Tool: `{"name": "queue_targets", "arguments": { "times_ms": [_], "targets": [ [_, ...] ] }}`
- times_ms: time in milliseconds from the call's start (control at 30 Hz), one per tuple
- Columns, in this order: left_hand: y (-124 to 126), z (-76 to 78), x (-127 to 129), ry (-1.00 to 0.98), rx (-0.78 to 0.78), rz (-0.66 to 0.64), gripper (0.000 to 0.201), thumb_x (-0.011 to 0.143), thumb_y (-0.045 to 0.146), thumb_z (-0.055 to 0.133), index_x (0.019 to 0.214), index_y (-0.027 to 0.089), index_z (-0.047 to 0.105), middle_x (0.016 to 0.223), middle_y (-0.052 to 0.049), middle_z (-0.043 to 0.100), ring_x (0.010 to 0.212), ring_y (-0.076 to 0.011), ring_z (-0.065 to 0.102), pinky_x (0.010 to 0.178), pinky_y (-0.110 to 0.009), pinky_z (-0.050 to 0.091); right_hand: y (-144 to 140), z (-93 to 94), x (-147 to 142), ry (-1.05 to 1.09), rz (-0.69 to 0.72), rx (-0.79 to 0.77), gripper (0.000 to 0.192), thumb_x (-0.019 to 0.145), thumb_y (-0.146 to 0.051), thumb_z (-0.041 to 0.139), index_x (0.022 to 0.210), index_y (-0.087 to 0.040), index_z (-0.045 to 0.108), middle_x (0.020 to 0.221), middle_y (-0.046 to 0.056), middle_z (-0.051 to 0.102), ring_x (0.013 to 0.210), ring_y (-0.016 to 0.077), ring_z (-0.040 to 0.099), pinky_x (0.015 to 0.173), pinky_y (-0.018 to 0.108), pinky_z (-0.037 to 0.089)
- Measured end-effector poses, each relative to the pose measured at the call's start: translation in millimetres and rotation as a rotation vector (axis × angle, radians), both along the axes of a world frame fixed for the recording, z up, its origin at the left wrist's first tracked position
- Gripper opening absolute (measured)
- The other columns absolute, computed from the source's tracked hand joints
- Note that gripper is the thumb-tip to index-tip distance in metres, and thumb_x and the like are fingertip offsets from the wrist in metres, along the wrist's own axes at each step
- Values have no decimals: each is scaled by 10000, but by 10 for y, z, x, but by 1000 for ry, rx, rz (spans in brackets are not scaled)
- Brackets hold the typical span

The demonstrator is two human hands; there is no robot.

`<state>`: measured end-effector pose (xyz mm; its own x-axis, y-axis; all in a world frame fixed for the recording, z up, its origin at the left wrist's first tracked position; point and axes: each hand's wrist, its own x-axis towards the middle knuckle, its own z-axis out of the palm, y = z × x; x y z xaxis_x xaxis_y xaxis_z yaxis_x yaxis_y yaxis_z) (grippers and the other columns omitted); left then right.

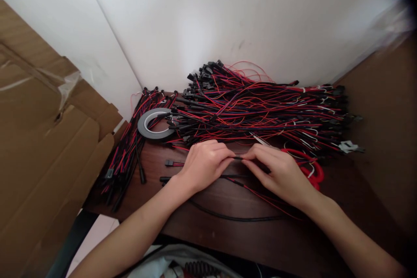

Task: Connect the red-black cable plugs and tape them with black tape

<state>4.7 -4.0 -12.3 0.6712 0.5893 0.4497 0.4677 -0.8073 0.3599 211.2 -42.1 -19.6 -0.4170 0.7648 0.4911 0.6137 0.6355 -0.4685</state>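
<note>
Between my two hands, just above the table, a short stretch of black cable shows. My left hand pinches its left end between thumb and fingertips. From the other side my right hand pinches it the same way, so most of the cable is hidden by my fingers. Under and in front of the hands lie red and black wires and a longer black cable. A small dark connector on thin wires rests left of my left hand. Scissors with red handles lie partly behind my right hand.
A big heap of wire harnesses spreads along the back of the brown table. A smaller bundle lies at the left, with a roll of grey tape beside it. Cardboard stands at the left, a white wall behind.
</note>
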Motion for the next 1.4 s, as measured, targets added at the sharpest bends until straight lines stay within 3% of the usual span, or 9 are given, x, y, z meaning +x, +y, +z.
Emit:
{"name": "queue_targets", "arguments": {
  "times_ms": [233, 533, 867, 1167, 1400],
  "targets": [
    [-7, -16, 12, -17, -30, -11, 123, 892, 164, 588, 897, 126, 705, 821, -56, 721, 754, -163, 652, 684, -265, 506, -6, 24, -9, 23, -1, -99, 75, 912, -150, 556, 933, -182, 621, 831, 40, 652, 718, 159, 622, 640, 279, 500],
    [-28, -3, 31, 63, 2, -14, 156, 918, 193, 557, 892, 147, 703, 814, -36, 720, 736, -157, 618, 666, -260, 480, -18, 46, -72, 85, -75, -243, 127, 911, -192, 553, 809, -191, 629, 782, 24, 676, 708, 161, 633, 661, 280, 492],
    [-18, 3, 31, -45, -71, 17, 150, 905, 205, 586, 958, 133, 707, 847, -53, 712, 765, -157, 642, 684, -260, 495, -13, 103, 3, 86, -101, -241, 104, 876, -216, 593, 898, -206, 695, 825, 22, 714, 725, 174, 658, 659, 297, 515],
    [-29, 31, 44, 22, -91, 32, 194, 932, 246, 553, 970, 154, 719, 875, -50, 718, 813, -166, 645, 727, -276, 500, -13, 95, 8, 72, -82, -209, 113, 899, -183, 571, 881, -191, 683, 814, 24, 703, 730, 163, 646, 679, 296, 506],
    [-22, 24, 43, 42, -28, 7, 215, 955, 264, 528, 917, 147, 705, 848, -46, 714, 777, -156, 618, 698, -266, 478, -30, 87, -44, 86, -67, -170, 75, 886, -175, 593, 854, -193, 658, 765, 19, 673, 662, 153, 614, 599, 272, 482]
  ]
}}
